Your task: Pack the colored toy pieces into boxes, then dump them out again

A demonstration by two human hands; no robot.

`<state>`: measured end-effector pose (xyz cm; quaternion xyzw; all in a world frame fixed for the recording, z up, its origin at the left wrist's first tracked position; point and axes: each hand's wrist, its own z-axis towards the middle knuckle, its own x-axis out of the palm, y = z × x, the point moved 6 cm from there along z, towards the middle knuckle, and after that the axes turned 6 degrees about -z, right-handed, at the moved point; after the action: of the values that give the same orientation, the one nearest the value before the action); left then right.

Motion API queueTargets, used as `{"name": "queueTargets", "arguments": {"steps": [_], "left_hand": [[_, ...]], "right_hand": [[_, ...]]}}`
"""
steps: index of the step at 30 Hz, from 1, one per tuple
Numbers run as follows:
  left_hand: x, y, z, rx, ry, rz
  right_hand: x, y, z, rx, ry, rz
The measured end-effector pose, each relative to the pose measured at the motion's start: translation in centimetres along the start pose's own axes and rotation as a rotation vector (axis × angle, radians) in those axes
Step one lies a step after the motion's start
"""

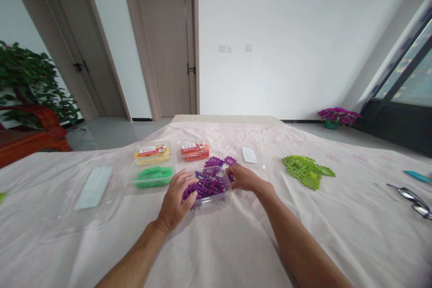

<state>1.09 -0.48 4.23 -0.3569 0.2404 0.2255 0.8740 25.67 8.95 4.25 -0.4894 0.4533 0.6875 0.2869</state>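
A clear plastic box (212, 200) with purple gear-shaped pieces (212, 185) inside stands in front of me. My left hand (177, 200) grips its left side, thumb over the near rim and fingers over the far one. At the box's right edge, the fingers of my right hand (240, 177) are closed, with a bit of purple showing at their tips; the hand partly hides what they hold. More purple pieces (213, 161) lie on the cloth just behind the box, one of them close to my right knuckles.
Behind the box are a yellow-filled box (151, 155) and a red-filled box (194, 152), with a green-filled box (153, 177) to the left. Clear lids (114, 195) (259, 155) flank them. Light-green pieces (305, 171) and eyeglasses (413, 200) lie right.
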Motion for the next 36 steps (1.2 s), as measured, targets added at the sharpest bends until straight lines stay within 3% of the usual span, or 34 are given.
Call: {"name": "queueTargets", "arguments": {"steps": [4,11,16,21,28,33,36], "left_hand": [[0.0,0.0,-0.1,0.002,-0.004,0.002],[0.0,0.0,-0.1,0.001,-0.004,0.001],[0.1,0.0,-0.1,-0.005,0.005,-0.001],[0.1,0.0,-0.1,-0.001,0.003,0.000],[0.0,0.0,0.0,0.003,-0.008,0.006],[0.1,0.0,-0.1,-0.006,-0.001,0.004],[0.1,0.1,-0.2,-0.007,-0.008,-0.002]], "right_hand": [[0.6,-0.9,0.2,0.057,0.026,-0.006],[-0.3,-4.4,0.4,0.243,-0.080,0.353],[-0.5,-6.6,0.3,0.292,-0.141,0.099],[0.4,-6.5,0.6,0.224,-0.044,0.014],[0.1,-6.6,0.2,0.324,-0.134,0.182],[-1.9,-4.3,0.3,0.302,-0.299,0.540],[-2.9,-1.8,0.5,0.252,-0.272,0.800]]}}
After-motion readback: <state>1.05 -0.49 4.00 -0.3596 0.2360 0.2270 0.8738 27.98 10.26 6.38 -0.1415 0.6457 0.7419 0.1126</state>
